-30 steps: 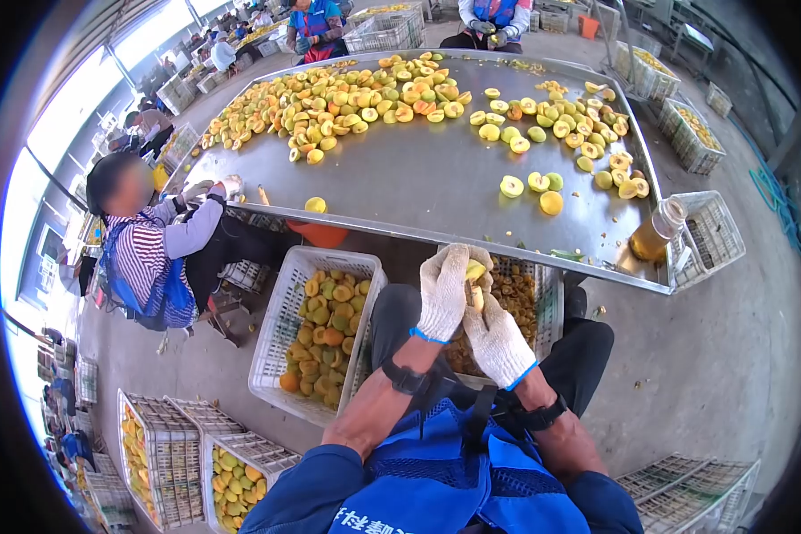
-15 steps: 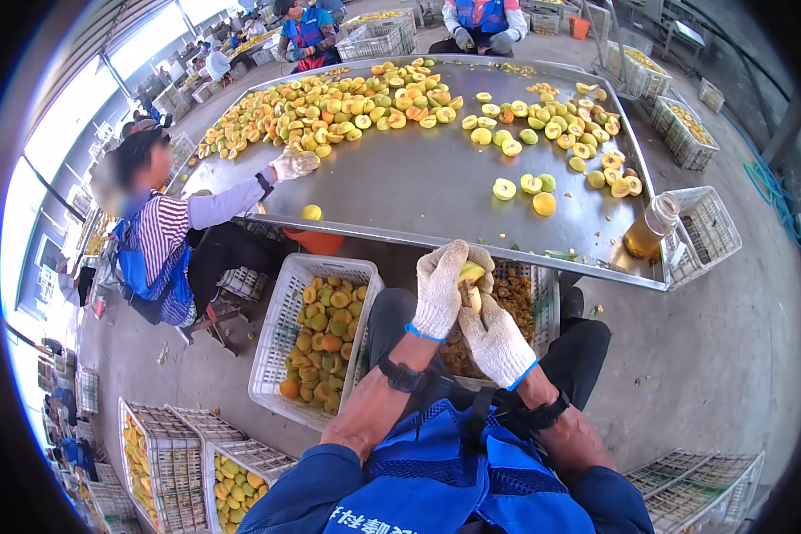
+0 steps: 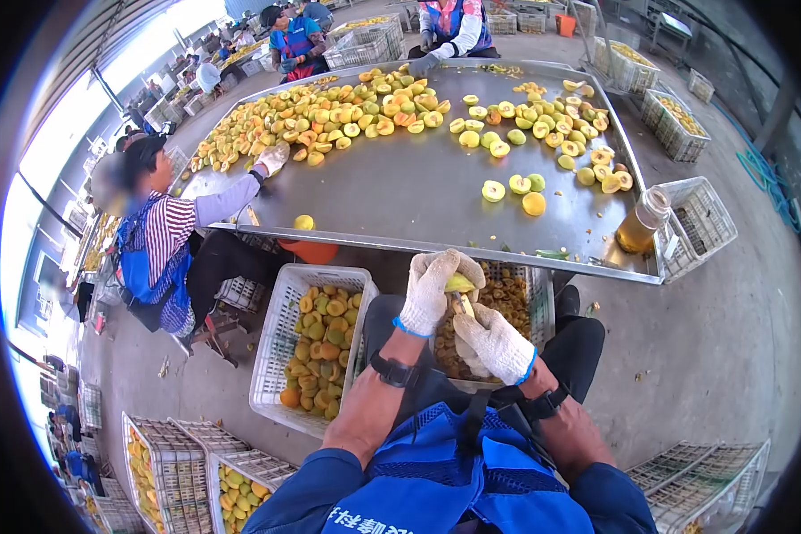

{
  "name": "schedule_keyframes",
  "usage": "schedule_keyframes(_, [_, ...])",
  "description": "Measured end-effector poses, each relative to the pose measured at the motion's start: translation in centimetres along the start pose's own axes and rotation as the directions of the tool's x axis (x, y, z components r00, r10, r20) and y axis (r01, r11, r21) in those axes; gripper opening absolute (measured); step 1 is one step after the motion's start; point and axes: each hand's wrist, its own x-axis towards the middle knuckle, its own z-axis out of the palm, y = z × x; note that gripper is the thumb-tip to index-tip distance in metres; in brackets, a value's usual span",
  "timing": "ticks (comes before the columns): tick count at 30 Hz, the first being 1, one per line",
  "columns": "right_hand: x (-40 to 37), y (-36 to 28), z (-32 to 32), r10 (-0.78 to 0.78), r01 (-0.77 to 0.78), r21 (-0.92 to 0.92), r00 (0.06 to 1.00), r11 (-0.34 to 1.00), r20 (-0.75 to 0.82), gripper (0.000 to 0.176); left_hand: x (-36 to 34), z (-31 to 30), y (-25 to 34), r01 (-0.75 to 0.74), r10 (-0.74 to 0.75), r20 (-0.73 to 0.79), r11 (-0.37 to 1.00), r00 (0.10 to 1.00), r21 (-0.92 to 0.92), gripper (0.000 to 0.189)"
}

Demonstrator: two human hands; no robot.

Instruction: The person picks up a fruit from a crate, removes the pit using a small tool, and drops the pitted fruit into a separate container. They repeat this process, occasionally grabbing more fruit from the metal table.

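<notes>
Over my lap, my left hand [image 3: 429, 292], in a white knit glove, is closed around a yellow-green fruit half [image 3: 459, 283], which looks like a peach or apricot. My right hand [image 3: 497, 343], gloved the same way, grips a small tool with a pale handle [image 3: 462, 305] and brings it against the fruit. Fingers cover most of the tool, so its tip is hidden. Below both hands stands a white crate [image 3: 543, 298] of brown pits and scraps, partly under the table edge. Left of my knee, another white crate [image 3: 267, 374] holds fruit halves.
A steel table [image 3: 356, 200] carries a large heap of fruit halves [image 3: 347, 111], a smaller group [image 3: 552, 125] and a jar of amber liquid [image 3: 643, 222]. A co-worker [image 3: 165, 222] sits at left; another leans in opposite. Crates [image 3: 169, 463] stand behind me on both sides.
My hands stay together, the right glove tilting slightly round the tool at the fruit. The left co-worker's gloved hand has moved to the heap; the one opposite now reaches onto the table.
</notes>
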Motion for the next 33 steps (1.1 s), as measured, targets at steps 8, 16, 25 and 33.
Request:
schedule_keyframes(8, [-0.4,0.5,-0.4,-0.015,0.004,0.141,0.997,0.990,0.073,0.027,0.3,-0.2,0.2,-0.058,0.020,0.116,0.942,0.993,0.330,0.043])
schedule_keyframes(16, [0.7,1.7,-1.2,-0.012,0.014,-0.134,1.000,0.991,0.014,0.028,-0.7,0.5,-1.6,0.036,-0.034,-0.117,0.999,0.993,0.018,0.047])
schedule_keyframes(25, [0.4,1.6,-2.0,-0.008,0.010,-0.022,0.994,1.000,0.111,0.016,-0.8,0.0,-2.6,0.062,-0.074,-0.065,0.982,0.995,-0.180,0.044])
schedule_keyframes(33, [0.4,2.0,-2.6,0.067,-0.065,-0.019,0.992,0.998,0.110,0.021,-0.5,0.0,-2.6,0.159,-0.150,0.056,0.953,0.987,-0.256,0.041])
